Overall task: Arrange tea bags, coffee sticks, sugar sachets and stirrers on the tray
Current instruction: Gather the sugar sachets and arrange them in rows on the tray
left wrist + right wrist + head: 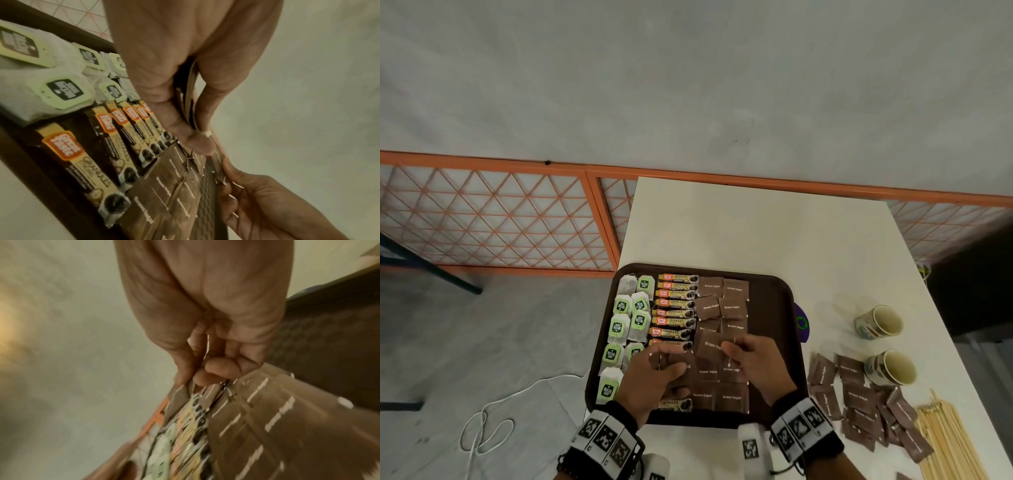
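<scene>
The white surface (756,233) stood against an orange lattice fence (493,219), grey floor beyond. On it sat the brown tray (784,308): tea bags (631,315) down its left side, coffee sticks (674,308) next, brown sugar sachets (726,301) in the middle. Over the tray's near half, the left hand (654,373) gripped a small stack of sachets (190,100) between thumb and fingers. The right hand (756,363) pinched one sachet (710,346), just beside the left. To the right lay loose sachets (859,404), wooden stirrers (945,442) and two cups (883,346).
</scene>
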`<state>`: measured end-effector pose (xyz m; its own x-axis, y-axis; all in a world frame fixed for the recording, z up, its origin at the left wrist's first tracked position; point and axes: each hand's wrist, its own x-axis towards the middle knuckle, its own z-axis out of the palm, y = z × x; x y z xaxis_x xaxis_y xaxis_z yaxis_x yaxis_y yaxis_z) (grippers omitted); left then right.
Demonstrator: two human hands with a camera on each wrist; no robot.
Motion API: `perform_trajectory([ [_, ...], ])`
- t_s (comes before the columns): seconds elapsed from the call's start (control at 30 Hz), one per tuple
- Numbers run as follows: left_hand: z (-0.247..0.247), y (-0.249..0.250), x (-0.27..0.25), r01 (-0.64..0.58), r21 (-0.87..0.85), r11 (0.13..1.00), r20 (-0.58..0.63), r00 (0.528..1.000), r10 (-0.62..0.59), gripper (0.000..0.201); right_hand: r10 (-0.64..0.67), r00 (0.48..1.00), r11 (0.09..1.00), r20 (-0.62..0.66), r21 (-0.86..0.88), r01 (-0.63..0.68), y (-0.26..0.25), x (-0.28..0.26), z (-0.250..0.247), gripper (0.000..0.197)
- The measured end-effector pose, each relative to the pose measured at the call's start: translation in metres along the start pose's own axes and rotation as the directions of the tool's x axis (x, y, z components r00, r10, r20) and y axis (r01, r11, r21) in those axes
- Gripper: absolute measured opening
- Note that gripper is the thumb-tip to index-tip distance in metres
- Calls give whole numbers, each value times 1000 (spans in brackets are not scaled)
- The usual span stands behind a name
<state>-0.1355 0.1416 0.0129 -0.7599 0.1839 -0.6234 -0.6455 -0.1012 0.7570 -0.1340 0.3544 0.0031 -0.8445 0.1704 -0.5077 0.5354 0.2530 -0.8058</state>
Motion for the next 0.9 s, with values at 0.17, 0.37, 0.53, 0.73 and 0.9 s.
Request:
perform_trajectory([
  [0.17, -21, -2, -3, 21, 24, 999, 2, 1000, -21, 19, 43, 996, 989, -75, -141, -53, 0, 59, -2, 18],
  [0.37, -33, 0, -3, 39, -15, 999, -2, 999, -39, 20, 110, 987, 972, -116, -197, -132, 0, 85, 8, 11],
  [0.53, -36, 4, -3, 51, -31, 998, 11, 999, -51, 17, 123, 970, 952, -209, -251, -175, 3, 87, 13, 21],
  [0.73, -34, 10, -4, 46, -49, 998, 42, 998, -44, 22, 10, 975, 935, -223, -344, -88, -7, 83, 7, 18],
  [0.9, -26, 17, -7, 53, -86, 995, 122, 992, -42, 29, -165, 986, 930, 38, -326, 168, -40, 31, 14, 21],
])
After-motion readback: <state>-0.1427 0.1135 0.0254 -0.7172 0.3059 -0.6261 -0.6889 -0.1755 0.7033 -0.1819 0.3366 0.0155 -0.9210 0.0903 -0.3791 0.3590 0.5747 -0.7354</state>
